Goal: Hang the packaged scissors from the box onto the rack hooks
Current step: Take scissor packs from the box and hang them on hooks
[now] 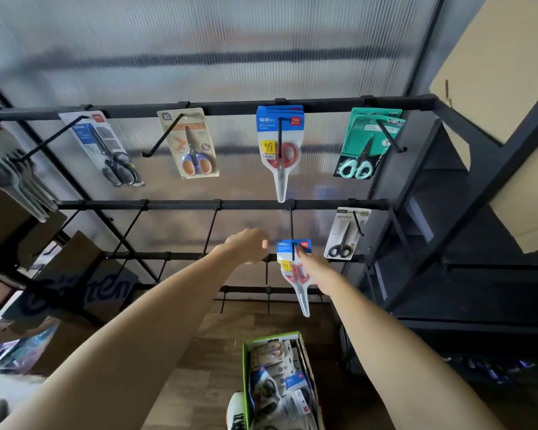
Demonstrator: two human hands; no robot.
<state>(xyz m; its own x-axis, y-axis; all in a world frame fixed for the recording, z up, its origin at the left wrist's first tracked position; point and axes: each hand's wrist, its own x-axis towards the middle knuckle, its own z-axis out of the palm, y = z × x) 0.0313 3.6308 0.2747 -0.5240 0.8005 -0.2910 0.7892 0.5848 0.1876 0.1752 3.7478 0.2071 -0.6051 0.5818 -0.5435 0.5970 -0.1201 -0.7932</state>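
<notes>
A blue-carded pack of red-handled scissors (293,271) hangs at the tip of a second-row hook (291,226) on the black rack. My right hand (314,266) holds the pack from the right, with the thumb on its blue card. My left hand (249,245) is just left of the pack, fingers curled, holding nothing; I cannot tell whether a fingertip touches the card. On the floor below stands a green-edged cardboard box (245,361) filled with several more packaged scissors.
Top rail (230,107) carries black, orange-and-purple, red and mint scissors packs. A grey pair (343,235) hangs at the right of the second rail. Several second-row hooks on the left are bare. Cardboard boxes stand left and upper right. A shoe (236,411) is beside the box.
</notes>
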